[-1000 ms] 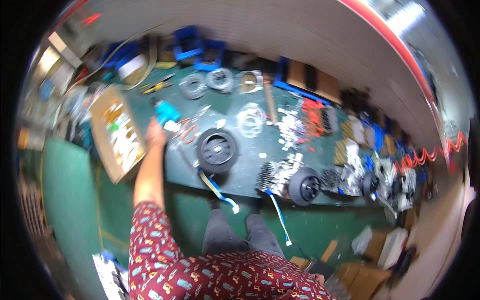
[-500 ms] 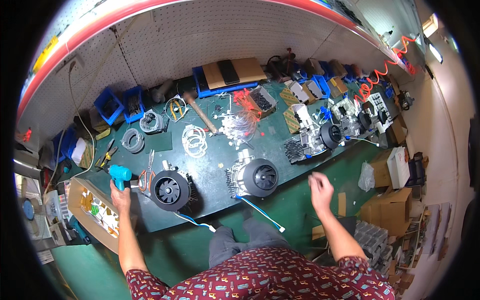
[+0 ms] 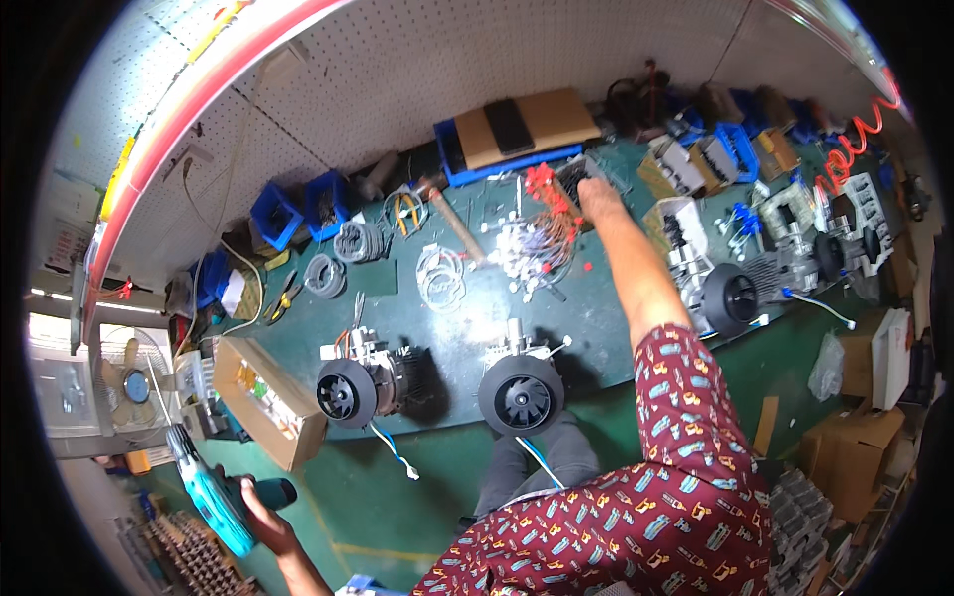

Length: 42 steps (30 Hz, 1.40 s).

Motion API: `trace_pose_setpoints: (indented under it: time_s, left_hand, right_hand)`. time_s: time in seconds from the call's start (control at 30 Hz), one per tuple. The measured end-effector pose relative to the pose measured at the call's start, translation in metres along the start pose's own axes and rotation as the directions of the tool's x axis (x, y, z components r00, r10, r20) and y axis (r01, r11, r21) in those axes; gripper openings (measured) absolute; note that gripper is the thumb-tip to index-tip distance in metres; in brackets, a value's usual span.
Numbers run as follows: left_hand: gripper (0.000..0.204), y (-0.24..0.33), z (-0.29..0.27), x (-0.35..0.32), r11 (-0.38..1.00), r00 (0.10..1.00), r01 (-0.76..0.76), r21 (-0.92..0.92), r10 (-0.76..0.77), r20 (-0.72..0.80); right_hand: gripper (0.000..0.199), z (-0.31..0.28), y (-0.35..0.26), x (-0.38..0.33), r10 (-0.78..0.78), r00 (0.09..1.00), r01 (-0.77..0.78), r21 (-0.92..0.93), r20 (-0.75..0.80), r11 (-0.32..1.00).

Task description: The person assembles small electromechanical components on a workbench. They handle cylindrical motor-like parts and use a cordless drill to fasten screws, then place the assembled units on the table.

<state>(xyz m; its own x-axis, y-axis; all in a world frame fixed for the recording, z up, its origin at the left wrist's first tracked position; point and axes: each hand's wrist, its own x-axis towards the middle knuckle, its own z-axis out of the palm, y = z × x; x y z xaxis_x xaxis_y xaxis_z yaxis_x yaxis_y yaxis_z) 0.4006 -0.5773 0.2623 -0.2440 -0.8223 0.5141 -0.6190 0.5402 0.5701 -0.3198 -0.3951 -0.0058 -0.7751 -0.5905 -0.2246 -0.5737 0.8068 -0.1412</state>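
My left hand [image 3: 266,521] is wrapped round the handle of a teal drill [image 3: 211,499], out past the bench's front left corner, over the green floor [image 3: 417,507]. My right hand [image 3: 599,201] reaches across the bench [image 3: 447,343] to its back edge, fingertips down in a box of small dark parts [image 3: 567,202]; I can't tell whether they're pinching anything.

Along the front edge sit two fan units [image 3: 522,397], wires hanging over. There's a gap between them, and a wider one, under my right arm, before a third unit [image 3: 730,298] near the edge further right. A cardboard box [image 3: 306,445] takes up the front left corner. White rings [image 3: 437,280] and a heap of red and white connectors [image 3: 542,248] lie mid-bench.

Beyond the left end, a wall sheet [image 3: 66,243] carries reddish print, too small to read.
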Motion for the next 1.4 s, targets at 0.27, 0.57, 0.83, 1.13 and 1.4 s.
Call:
trace_pose_setpoints:
  time_s: [0.27,0.57,0.83,1.13,1.4]
  left_hand:
    - [0.025,0.085,-0.001,-0.055,0.989,0.99,0.11,0.094,-0.117,0.079]
    - [0.052,0.156,0.034,-0.074,0.949,0.944,0.262,-0.174,-0.215,0.249]
    - [0.054,0.17,0.035,-0.088,0.96,0.886,0.215,-0.177,-0.116,0.449]
    - [0.045,0.155,0.062,-0.092,0.918,0.754,0.245,-0.311,0.022,0.656]
    - [0.034,0.144,0.096,-0.104,0.842,0.698,0.324,-0.432,0.096,0.71]
  right_hand:
    - [0.04,-0.007,-0.006,0.03,0.06,0.98,-0.03,-0.156,0.191,0.987]
    - [0.031,-0.006,0.005,0.022,-0.023,0.983,0.039,-0.082,0.184,0.996]
    - [0.023,-0.014,-0.019,-0.014,0.078,0.975,-0.031,0.221,-0.207,0.975]
    - [0.018,-0.033,-0.025,-0.136,0.123,0.99,0.044,0.673,0.071,-0.738]
    - [0.018,0.004,-0.005,-0.211,-0.273,0.9,-0.401,0.402,0.34,-0.823]
